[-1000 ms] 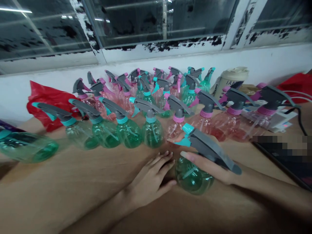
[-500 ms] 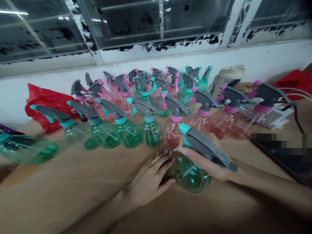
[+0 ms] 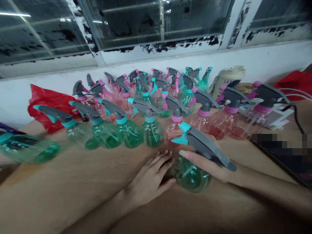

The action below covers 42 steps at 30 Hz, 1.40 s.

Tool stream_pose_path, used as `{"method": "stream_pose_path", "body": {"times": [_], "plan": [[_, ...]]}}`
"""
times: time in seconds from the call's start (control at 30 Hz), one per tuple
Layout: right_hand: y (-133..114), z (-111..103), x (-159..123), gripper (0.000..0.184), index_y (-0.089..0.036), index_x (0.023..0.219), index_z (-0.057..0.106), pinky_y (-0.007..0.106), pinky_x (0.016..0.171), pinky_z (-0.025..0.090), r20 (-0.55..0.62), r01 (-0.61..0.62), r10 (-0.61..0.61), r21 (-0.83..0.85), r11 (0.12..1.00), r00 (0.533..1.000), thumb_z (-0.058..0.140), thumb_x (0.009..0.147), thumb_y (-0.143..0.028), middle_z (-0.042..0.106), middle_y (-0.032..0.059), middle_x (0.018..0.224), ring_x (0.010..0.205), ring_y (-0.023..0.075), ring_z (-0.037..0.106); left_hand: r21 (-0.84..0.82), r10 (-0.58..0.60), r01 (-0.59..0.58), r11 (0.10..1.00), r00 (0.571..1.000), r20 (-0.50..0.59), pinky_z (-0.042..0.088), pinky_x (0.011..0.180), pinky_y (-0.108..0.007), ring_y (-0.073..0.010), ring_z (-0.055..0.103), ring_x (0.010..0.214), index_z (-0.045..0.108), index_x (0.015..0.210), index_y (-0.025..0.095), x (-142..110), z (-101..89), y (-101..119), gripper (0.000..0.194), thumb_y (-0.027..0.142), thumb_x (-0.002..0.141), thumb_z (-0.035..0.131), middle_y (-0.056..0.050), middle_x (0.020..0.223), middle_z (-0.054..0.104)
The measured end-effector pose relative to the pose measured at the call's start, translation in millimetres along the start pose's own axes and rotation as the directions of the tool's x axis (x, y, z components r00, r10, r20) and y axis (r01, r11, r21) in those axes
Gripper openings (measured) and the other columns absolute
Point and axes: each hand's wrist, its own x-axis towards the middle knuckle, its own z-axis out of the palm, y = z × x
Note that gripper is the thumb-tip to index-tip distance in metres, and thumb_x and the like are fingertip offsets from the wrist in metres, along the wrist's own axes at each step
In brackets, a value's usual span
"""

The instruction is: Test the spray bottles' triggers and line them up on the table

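My right hand (image 3: 211, 166) is wrapped round the neck of a green spray bottle (image 3: 192, 178) that stands on the table. Its thumb lies across the front of the neck, while the other fingers are mostly hidden behind. The bottle has a grey sprayer head with a turquoise nozzle and trigger, pointing left. My left hand (image 3: 151, 177) rests palm down on the wooden table (image 3: 97, 182) with fingers stretched out, just left of the bottle and holding nothing.
Green spray bottles (image 3: 128, 133) and pink ones (image 3: 175, 130) form a front row, with several more behind. One green bottle (image 3: 29, 149) lies at far left. A red bag (image 3: 46, 107), a paper cup (image 3: 229, 79) and a dark screen (image 3: 275, 156) are also around.
The turquoise trigger has swung outward from the sprayer head, where a finger of my right hand was pressing it before. My left hand and the bottle body have stayed in place.
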Motion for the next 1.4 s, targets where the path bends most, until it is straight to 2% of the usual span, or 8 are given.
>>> {"method": "stream_pose_path", "body": {"times": [0.13,0.37,0.57,0.7,0.9,1.2,1.3,1.4], "plan": [[-0.2,0.1,0.2,0.011,-0.025,0.083,0.053,0.029,0.054,0.047,0.003,-0.015,0.015,-0.003,1.0,1.0,0.058,0.083,-0.035,0.056,-0.0005,0.071,0.06,0.0158,0.055,0.002,0.002,-0.002,1.0,1.0,-0.005,0.035,0.109,-0.047,-0.0278,0.038,0.133,0.044,0.133,0.01,-0.3,-0.1,0.2,0.05,0.038,0.092,0.053,-0.014,0.141,0.046],[5.9,2.0,-0.3,0.01,-0.023,0.082,0.057,0.031,0.062,0.048,0.023,-0.023,0.022,0.052,0.998,0.999,0.061,0.082,-0.032,0.056,0.0002,0.075,0.067,0.0158,0.057,-0.021,0.004,-0.004,1.0,1.0,-0.017,0.036,0.108,-0.047,-0.027,0.038,0.133,0.043,0.134,0.013,0.1,-0.5,-0.2,0.049,0.039,0.093,0.052,-0.013,0.141,0.045],[1.6,-1.2,2.7,0.004,-0.022,0.082,0.059,0.03,0.065,0.049,0.038,0.036,-0.036,-0.015,0.999,0.999,0.057,0.085,-0.024,0.06,0.0006,0.078,0.071,0.0153,0.06,-0.007,0.013,-0.013,1.0,0.999,-0.029,0.035,0.108,-0.047,-0.0276,0.038,0.133,0.045,0.133,0.011,-0.9,2.1,-1.3,0.049,0.038,0.092,0.053,-0.014,0.14,0.047],[0.7,-2.4,3.2,0.004,-0.022,0.089,0.06,0.029,0.071,0.051,0.036,0.06,-0.063,0.073,0.996,0.997,0.057,0.085,-0.02,0.066,0.0008,0.087,0.078,0.0146,0.063,-0.015,0.015,-0.016,1.0,0.999,-0.043,0.036,0.107,-0.048,-0.0276,0.037,0.134,0.043,0.134,0.011,-0.6,2.7,-1.8,0.051,0.04,0.093,0.051,-0.014,0.14,0.047],[3.3,-3.3,0.9,0.006,-0.02,0.087,0.061,0.026,0.068,0.05,0.064,0.051,-0.057,0.095,0.994,0.996,0.056,0.088,-0.024,0.064,0.0006,0.082,0.075,0.0131,0.062,0.001,0.004,-0.004,1.0,1.0,0.005,0.035,0.108,-0.048,-0.0275,0.036,0.134,0.041,0.136,0.012,0.2,-0.3,-0.7,0.053,0.041,0.093,0.05,-0.014,0.142,0.045],[4.8,0.4,2.0,0.01,-0.022,0.088,0.061,0.028,0.064,0.049,0.004,0.03,-0.03,0.034,0.999,1.0,0.06,0.084,-0.031,0.063,0.0007,0.079,0.07,0.015,0.06,0.008,-0.001,0.001,1.0,1.0,0.006,0.034,0.109,-0.045,-0.0264,0.036,0.134,0.041,0.136,0.011,0.3,-1.3,0.7,0.053,0.039,0.092,0.053,-0.013,0.142,0.044],[3.8,1.3,0.3,0.014,-0.023,0.076,0.056,0.028,0.054,0.044,-0.022,-0.005,0.005,0.003,1.0,1.0,0.06,0.083,-0.034,0.055,-0.0014,0.067,0.058,0.0137,0.052,0.013,-0.001,0.001,1.0,1.0,-0.015,0.035,0.108,-0.045,-0.0271,0.037,0.134,0.042,0.134,0.01,-0.3,-0.3,0.3,0.053,0.039,0.092,0.053,-0.014,0.141,0.046],[2.1,1.2,-0.6,0.018,-0.024,0.07,0.051,0.028,0.052,0.042,-0.027,0.013,-0.014,-0.018,1.0,1.0,0.058,0.084,-0.034,0.05,-0.0022,0.064,0.056,0.0133,0.049,0.003,0.007,-0.006,1.0,0.999,-0.046,0.037,0.107,-0.046,-0.0272,0.039,0.133,0.043,0.134,0.011,-0.8,1.6,-0.4,0.051,0.04,0.093,0.052,-0.014,0.139,0.048]]}}
